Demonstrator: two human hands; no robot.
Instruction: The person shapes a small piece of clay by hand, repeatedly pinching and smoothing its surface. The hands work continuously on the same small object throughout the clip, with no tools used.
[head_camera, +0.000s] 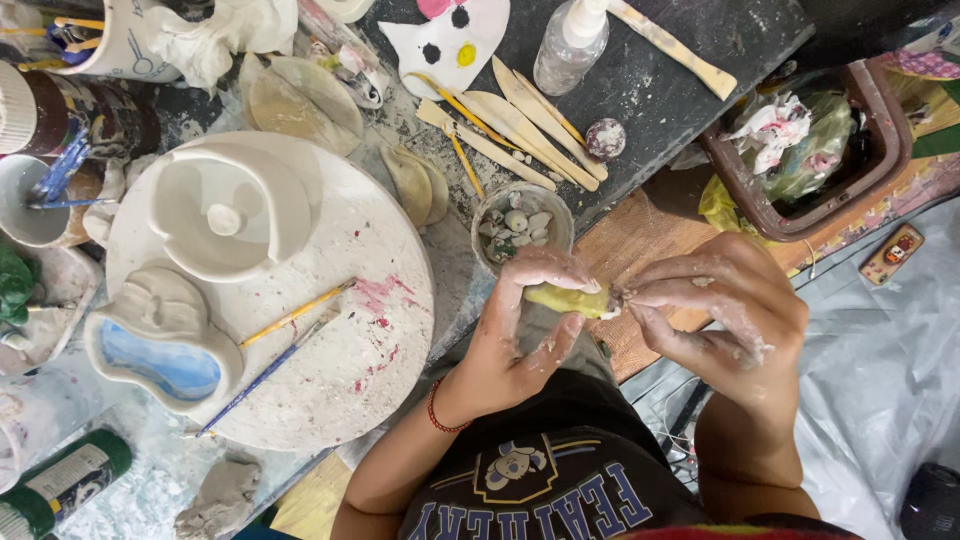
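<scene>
My left hand (520, 330) and my right hand (725, 310) meet over my lap, both smeared with pale clay. Between them they pinch a small yellow sponge-like piece (575, 298); the left fingers wrap its left end, the right fingertips press its right end. A red string bracelet (437, 412) circles my left wrist. Just above the hands stands a small bowl of pebbles (520, 225) at the table's edge.
A round white board (350, 330) carries a white clay swirl dish (225, 215), a blue-glazed dish (160, 355) and two brushes (290, 330). Wooden modelling tools (520, 125), a spray bottle (570, 45) and a brown bin of rubbish (810, 150) lie farther off.
</scene>
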